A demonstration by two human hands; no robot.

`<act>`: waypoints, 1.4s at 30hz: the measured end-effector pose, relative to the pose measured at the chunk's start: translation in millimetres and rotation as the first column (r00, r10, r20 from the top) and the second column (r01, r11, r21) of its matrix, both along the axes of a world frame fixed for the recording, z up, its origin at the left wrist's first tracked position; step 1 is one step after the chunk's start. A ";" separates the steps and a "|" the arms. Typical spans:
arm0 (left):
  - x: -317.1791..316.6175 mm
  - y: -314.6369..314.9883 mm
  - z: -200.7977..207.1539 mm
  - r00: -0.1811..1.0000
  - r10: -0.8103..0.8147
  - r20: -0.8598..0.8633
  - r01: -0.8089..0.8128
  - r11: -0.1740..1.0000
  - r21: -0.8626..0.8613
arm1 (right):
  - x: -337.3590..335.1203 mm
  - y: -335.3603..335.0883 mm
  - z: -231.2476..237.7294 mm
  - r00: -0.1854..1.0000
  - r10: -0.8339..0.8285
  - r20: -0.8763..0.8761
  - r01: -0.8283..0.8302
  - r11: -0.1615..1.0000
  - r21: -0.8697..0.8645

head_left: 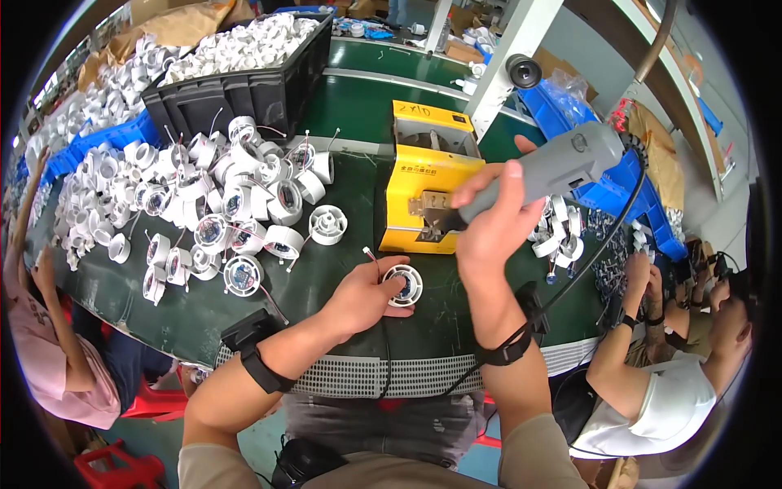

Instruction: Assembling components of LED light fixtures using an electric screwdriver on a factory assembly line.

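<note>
While my left grip (357, 298) holds a round white housing (415, 287) over the green table (446, 322), my right grip (498, 224) is wrapped around a grey electric screwdriver (570, 159), its nose at the yellow screw feeder (407, 183).

Furnished with a green-topped workbench (444, 326), white upright post (529, 33) and red plastic stool (130, 470); underlaid by a floor (262, 432), apparently pale teal.

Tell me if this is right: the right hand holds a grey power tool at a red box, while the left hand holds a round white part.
Wrong colour: the head view shows a yellow box, not red. The right hand holds a grey power tool at it, while the left hand holds a round white part.
</note>
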State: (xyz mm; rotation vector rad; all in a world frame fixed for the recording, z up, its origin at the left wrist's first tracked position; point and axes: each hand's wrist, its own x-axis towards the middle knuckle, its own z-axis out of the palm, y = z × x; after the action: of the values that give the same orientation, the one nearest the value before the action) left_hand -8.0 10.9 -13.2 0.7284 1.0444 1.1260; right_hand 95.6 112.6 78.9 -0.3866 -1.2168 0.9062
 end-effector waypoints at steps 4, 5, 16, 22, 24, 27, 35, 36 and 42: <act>-1.0 -0.2 0.7 1.000 0.019 -0.009 -0.020 0.999 -0.041 | 6.0 13.8 -7.2 0.995 -0.029 0.095 0.031 0.999 -0.016; -1.1 0.1 0.9 1.000 0.021 -0.016 -0.022 0.998 -0.058 | 4.7 14.0 -8.1 0.995 -0.046 0.086 0.047 0.999 -0.009; 0.1 -0.9 -2.0 0.999 0.013 -0.042 -0.014 0.999 -0.036 | -5.2 12.9 -8.6 0.994 -0.077 0.075 0.077 0.997 0.003; 0.4 0.7 -3.7 0.999 0.030 -0.038 -0.031 0.999 -0.040 | -3.4 6.4 -9.6 0.989 -0.006 0.149 0.008 1.000 -0.012; 0.3 1.0 -3.7 0.999 0.040 -0.031 -0.041 0.998 -0.050 | 2.6 -7.7 -12.3 0.993 0.073 0.090 -0.067 0.996 -0.063; 1.7 0.7 -0.3 0.997 0.052 -0.062 -0.054 0.998 -0.028 | 7.3 -32.3 -18.3 0.987 0.144 0.076 -0.135 0.985 -0.104; 1.8 -1.6 0.4 0.997 0.062 -0.041 -0.063 0.998 -0.025 | 4.5 -51.4 -31.5 0.964 0.246 0.100 -0.231 0.962 -0.145; 2.0 -1.6 -0.2 0.997 0.069 -0.045 -0.070 0.997 -0.014 | 4.4 -52.2 -32.2 0.964 0.245 0.102 -0.230 0.964 -0.136; 1.7 -1.9 0.3 0.996 0.073 -0.045 -0.074 0.997 -0.022 | 5.2 -48.5 -38.4 0.957 0.269 0.107 -0.252 0.956 -0.152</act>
State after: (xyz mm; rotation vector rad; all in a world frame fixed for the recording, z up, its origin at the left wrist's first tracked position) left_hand -6.2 9.0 -13.0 0.7034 1.1278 1.1634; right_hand 100.8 64.1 40.5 -0.4034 -1.3466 1.2127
